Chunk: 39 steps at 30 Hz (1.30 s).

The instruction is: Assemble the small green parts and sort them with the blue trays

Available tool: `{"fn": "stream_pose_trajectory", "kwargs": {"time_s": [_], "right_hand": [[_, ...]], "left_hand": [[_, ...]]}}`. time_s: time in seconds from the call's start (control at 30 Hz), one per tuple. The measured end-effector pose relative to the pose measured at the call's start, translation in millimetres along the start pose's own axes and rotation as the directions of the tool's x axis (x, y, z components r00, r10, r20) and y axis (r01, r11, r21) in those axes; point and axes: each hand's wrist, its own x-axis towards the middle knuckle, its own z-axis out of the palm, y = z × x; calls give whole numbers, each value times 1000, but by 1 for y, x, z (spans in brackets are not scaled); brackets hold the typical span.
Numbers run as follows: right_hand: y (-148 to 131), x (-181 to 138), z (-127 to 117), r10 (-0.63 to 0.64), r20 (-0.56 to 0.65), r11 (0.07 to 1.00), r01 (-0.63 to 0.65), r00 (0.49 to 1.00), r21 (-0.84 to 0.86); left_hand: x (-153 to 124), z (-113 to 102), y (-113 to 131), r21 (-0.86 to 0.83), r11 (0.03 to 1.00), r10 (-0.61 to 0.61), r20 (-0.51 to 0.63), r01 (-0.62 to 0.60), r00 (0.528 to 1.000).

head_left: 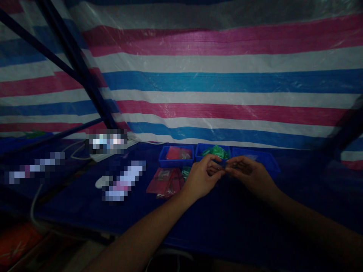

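Note:
My left hand [204, 174] and my right hand [248, 172] meet fingertip to fingertip above the blue table [224, 219]. Both are closed in a pinch, and what lies between the fingers is too small and dark to name. Just behind them stands a blue bin [212, 146] heaped with green pieces [217, 152]. Left of it, another blue bin [176, 164] holds flat pink packets [178, 152]. A third blue bin [266, 163], partly hidden by my right hand, has something clear in it. Pink bags [164, 182] lie on the table left of my left hand, beside a small green packet [186, 172].
A white round object [103, 182] lies on the table's left side near a blurred-out patch. Behind it is a white power strip [109, 153] with cables. Striped plastic sheeting [215, 83] hangs behind the table, and dark metal poles [82, 83] slant at left.

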Motion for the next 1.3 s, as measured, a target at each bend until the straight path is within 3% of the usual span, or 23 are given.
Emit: {"fn": "stream_pose_trajectory", "kwargs": {"time_s": [0.17, 0.47, 0.6, 0.77, 0.9, 1.0, 1.1, 1.2, 1.3], "right_hand": [[-1, 0, -1, -5, -94, 1000, 4, 996, -18], [-3, -1, 0, -6, -117, 999, 0, 993, -53], [-1, -2, -1, -100, -134, 979, 73, 986, -191], [0, -4, -3, -302, -13, 859, 266, 953, -438], [-2, -4, 0, -336, 95, 822, 341, 937, -456], [-5, -5, 3, -313, 126, 840, 336, 941, -426], [-6, -6, 3, -269, 64, 866, 271, 961, -421], [-3, -5, 3, -208, -25, 907, 183, 978, -380], [-2, -5, 2, -150, -16, 946, 138, 989, -294]], "left_hand": [[2, -2, 0, -18, 1000, -21, -73, 20, 997], [0, 0, 0, 25, 1000, 18, -54, -17, 998], [-1, -4, 4, 130, 991, -33, -11, 34, 999], [-3, -7, 4, 20, 1000, 7, 52, -8, 999], [-1, -7, 2, 1, 1000, -5, -20, 5, 1000], [1, -7, -2, 39, 999, -35, -66, 37, 997], [1, -5, -5, 44, 998, -43, -81, 47, 996], [1, -4, -6, 17, 999, -28, -45, 29, 999], [-1, -2, -5, 11, 1000, -26, 16, 26, 1000]]}}
